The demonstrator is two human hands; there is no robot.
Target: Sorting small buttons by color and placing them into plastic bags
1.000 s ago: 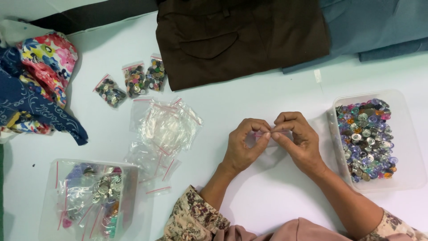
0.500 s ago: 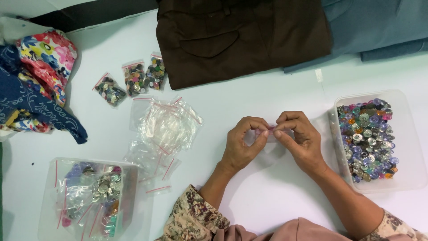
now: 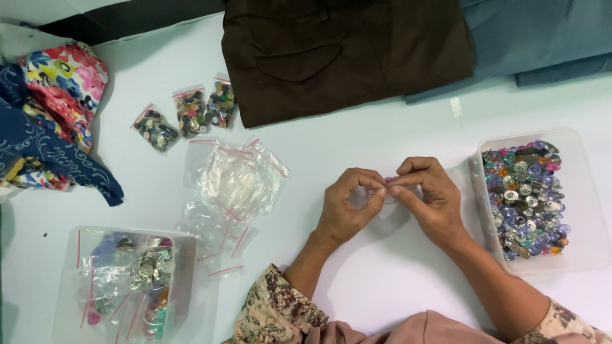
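Note:
My left hand [image 3: 345,204] and my right hand [image 3: 429,197] meet above the white table, fingertips pinched together on a small clear zip bag [image 3: 387,189] with a pink strip; what is inside it is hidden by the fingers. To the right of my right hand stands a clear plastic tub [image 3: 583,210] filled with several shiny coloured buttons [image 3: 525,197]. A loose heap of empty clear zip bags [image 3: 237,178] lies to the left of my left hand.
Three small filled button bags [image 3: 189,114] lie at the upper left. A clear box [image 3: 124,280] with packed bags sits at the lower left. Brown cloth [image 3: 344,51] and blue-grey cloth [image 3: 542,38] lie along the far edge, floral fabrics [image 3: 51,114] at the left.
Both hands stay together in the same place; only the fingers shift slightly on the small bag.

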